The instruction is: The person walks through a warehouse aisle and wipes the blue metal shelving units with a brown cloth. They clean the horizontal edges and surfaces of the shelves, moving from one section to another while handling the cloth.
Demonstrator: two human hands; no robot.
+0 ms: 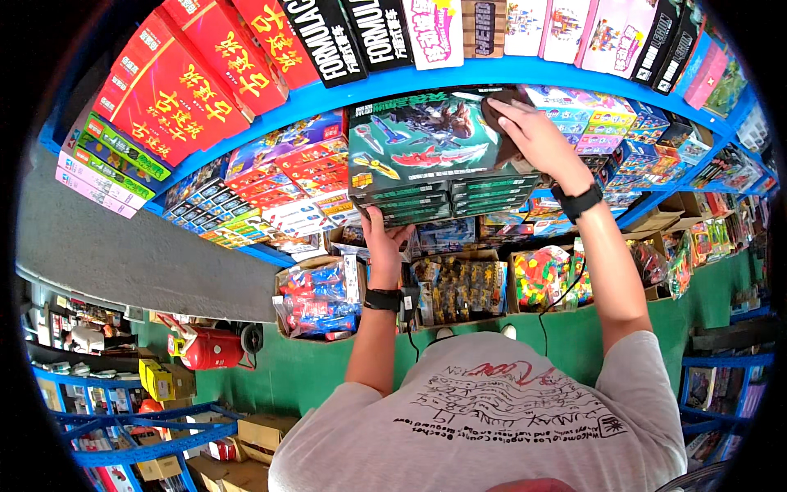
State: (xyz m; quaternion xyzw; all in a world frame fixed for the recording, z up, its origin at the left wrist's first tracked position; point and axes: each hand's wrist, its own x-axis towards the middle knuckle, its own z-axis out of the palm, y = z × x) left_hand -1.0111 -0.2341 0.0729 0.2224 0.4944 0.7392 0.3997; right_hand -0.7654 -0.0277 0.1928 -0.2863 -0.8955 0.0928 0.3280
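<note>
A stack of dark green toy boxes [422,139] sits on the blue shelf in front of me, its top box showing weapon-like toys and a dark figure. My right hand [533,135] lies over a brown cloth [498,123], pressing it against the right end of the top box. Part of the cloth is hidden under the fingers. Low at the stack's front left corner, my left hand [384,242] touches the boxes from below with its thumb and fingers apart. Dark bands circle both wrists.
Red boxes [176,90] and black boxes [328,37] line the upper blue shelf [320,94]. Smaller colourful boxes [299,156] flank the stack. Below stand cartons of bagged toys [320,299] on the green floor [287,373]. A red cylindrical tank [209,348] stands behind on the left.
</note>
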